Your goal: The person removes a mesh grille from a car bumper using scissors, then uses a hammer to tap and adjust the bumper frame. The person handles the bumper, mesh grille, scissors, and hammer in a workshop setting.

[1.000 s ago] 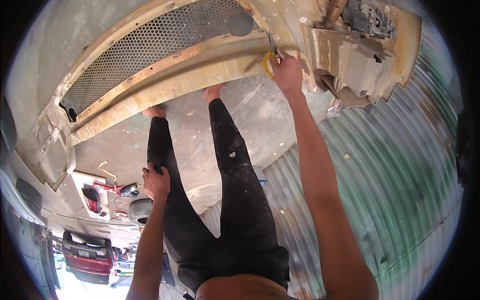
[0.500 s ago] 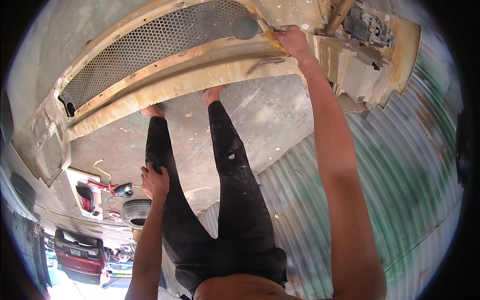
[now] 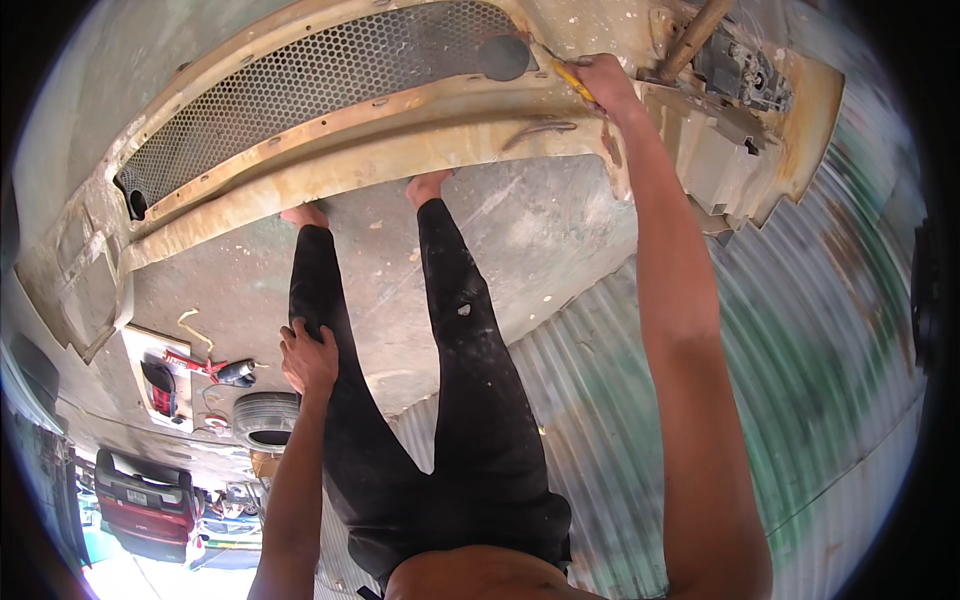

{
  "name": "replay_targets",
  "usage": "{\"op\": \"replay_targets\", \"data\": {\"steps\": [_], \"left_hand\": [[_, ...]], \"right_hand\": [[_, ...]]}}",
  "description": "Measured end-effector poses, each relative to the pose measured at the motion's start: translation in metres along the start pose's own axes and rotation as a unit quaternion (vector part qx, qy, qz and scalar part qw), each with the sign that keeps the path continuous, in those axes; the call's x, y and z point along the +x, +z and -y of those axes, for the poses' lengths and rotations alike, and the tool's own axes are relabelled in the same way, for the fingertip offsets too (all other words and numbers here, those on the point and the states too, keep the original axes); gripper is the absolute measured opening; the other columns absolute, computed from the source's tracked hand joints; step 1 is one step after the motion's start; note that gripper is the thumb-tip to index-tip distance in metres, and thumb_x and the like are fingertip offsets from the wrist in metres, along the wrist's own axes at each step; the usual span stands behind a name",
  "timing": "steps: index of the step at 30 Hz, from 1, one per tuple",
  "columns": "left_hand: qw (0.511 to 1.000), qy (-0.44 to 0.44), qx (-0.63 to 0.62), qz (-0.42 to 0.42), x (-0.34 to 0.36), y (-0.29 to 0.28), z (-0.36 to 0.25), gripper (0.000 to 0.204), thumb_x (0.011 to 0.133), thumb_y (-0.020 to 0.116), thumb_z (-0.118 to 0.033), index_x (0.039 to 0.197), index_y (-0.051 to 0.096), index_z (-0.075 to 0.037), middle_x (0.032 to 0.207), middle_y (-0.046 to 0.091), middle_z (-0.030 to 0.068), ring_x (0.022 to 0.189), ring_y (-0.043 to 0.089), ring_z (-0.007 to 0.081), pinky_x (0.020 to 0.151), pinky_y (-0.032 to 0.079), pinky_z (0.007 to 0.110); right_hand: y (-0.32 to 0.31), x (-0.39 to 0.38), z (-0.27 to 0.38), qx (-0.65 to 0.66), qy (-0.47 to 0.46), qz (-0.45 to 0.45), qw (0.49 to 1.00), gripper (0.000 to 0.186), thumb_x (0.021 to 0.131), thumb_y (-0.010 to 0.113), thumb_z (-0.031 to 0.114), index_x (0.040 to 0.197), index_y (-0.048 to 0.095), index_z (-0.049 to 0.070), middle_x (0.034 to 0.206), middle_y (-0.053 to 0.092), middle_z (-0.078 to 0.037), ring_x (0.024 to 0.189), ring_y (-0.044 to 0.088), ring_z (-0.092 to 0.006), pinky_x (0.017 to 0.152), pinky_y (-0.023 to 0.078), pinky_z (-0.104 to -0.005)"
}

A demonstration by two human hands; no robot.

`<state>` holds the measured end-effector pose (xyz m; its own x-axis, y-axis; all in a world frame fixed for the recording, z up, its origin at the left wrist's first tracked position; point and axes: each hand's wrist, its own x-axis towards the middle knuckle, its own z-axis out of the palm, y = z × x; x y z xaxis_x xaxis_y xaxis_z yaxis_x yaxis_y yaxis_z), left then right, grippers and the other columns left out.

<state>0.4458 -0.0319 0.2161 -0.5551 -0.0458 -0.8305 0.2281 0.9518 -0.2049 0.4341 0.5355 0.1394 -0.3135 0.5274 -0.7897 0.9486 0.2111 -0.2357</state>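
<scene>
In the head view my right hand [image 3: 607, 85] grips a yellow-handled tool [image 3: 578, 83], possibly scissors, at the right end of a honeycomb mesh [image 3: 310, 70]. The mesh is set in a large, stained, cream-coloured body panel [image 3: 450, 135], with a round dark disc [image 3: 505, 57] near the tool. The tool’s metal tip points up and left against the panel. My left hand [image 3: 312, 355] rests on my left leg, fingers loosely bent and apart, holding nothing visible.
Bare feet stand on the concrete floor [image 3: 400, 300] below the panel. A board [image 3: 135, 350] with red-and-black tools [image 3: 160, 400] and a tyre [image 3: 245, 415] lie to the left. Corrugated metal sheeting [image 3: 760, 400] is on the right; a red vehicle [image 3: 140, 510] is at lower left.
My right hand has moved up and to the right along the panel, tilting the yellow tool leftward toward the mesh’s end. My left hand stays on my leg.
</scene>
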Motion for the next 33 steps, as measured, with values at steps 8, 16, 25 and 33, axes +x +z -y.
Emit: {"op": "replay_targets", "data": {"steps": [8, 16, 25, 33], "left_hand": [[1.000, -0.005, -0.013, 0.006, 0.004, -0.009, 0.001, 0.042, 0.088, 0.062, -0.034, 0.119, 0.056, -0.006, 0.111, 0.055, 0.0176, 0.103, 0.061, 0.0367, 0.083, 0.054, 0.049], [1.000, 0.001, -0.022, 0.005, 0.007, -0.009, 0.007, 0.042, 0.088, 0.061, -0.034, 0.118, 0.056, -0.005, 0.111, 0.055, 0.0181, 0.102, 0.061, 0.0371, 0.082, 0.053, 0.050], [1.000, 0.012, -0.010, 0.009, 0.005, 0.002, 0.005, 0.042, 0.087, 0.061, -0.034, 0.117, 0.055, -0.005, 0.109, 0.054, 0.0189, 0.102, 0.060, 0.0384, 0.081, 0.053, 0.051], [1.000, 0.006, -0.002, 0.021, -0.004, 0.005, -0.003, 0.043, 0.086, 0.062, -0.034, 0.118, 0.055, -0.006, 0.110, 0.054, 0.0189, 0.103, 0.060, 0.0385, 0.081, 0.053, 0.051]], "right_hand": [[0.002, -0.010, 0.010, 0.050, 0.022, -0.004, 0.999, 0.025, 0.090, 0.067, 0.027, 0.093, 0.073, 0.002, 0.053, 0.048, 0.001, 0.038, 0.040, -0.0097, 0.036, 0.028, -0.0290], [-0.024, 0.014, -0.002, 0.042, 0.037, 0.068, 0.996, 0.025, 0.096, 0.061, 0.025, 0.102, 0.073, 0.003, 0.052, 0.047, 0.002, 0.036, 0.037, -0.0060, 0.034, 0.025, -0.0241], [-0.045, 0.036, 0.012, 0.044, 0.057, 0.166, 0.983, 0.037, 0.089, 0.073, 0.036, 0.070, 0.059, 0.008, 0.048, 0.045, 0.003, 0.032, 0.034, -0.0046, 0.031, 0.024, -0.0229], [-0.018, 0.035, 0.006, 0.011, 0.015, 0.077, 0.997, 0.026, 0.093, 0.065, 0.027, 0.095, 0.074, 0.002, 0.050, 0.049, -0.001, 0.034, 0.036, -0.0085, 0.032, 0.024, -0.0276]]}}
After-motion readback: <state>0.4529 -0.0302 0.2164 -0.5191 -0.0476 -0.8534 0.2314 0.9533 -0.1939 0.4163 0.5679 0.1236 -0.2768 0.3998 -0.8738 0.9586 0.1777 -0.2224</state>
